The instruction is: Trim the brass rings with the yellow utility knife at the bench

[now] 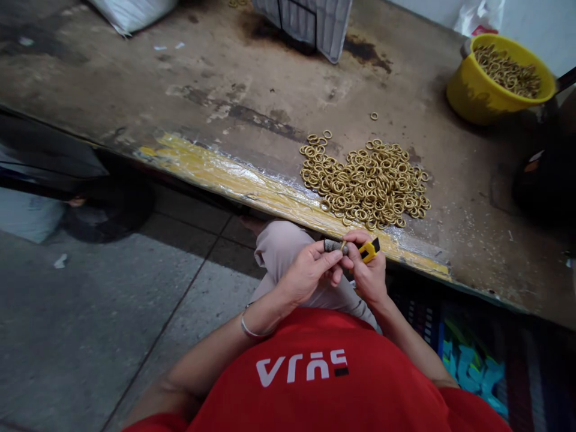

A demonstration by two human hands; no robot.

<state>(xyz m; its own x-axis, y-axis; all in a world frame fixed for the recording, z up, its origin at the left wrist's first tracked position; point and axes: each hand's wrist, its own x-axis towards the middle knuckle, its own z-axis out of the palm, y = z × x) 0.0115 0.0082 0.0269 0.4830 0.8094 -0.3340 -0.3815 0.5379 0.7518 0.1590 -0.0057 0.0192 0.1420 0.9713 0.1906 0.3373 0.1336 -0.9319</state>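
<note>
My left hand (310,267) is closed around a short dark grey rod (333,245) just off the table's front edge. A brass-coloured ring (342,246) seems to sit around the rod, near its right end. In my right hand (371,281) is a yellow utility knife (369,250) with a black end, and the fingertips of that hand meet the rod and ring. Whether the blade is out I cannot tell. Beyond both hands, a heap of brass-coloured rings (373,186) lies on the table.
The worn table (189,72) has yellow tape (234,180) along its front edge. A yellow bucket (477,90) of rings stands at the back right. A grey ribbed tray (310,27) and a white sack (132,12) are at the back. Below, at the right, lies something turquoise (472,366).
</note>
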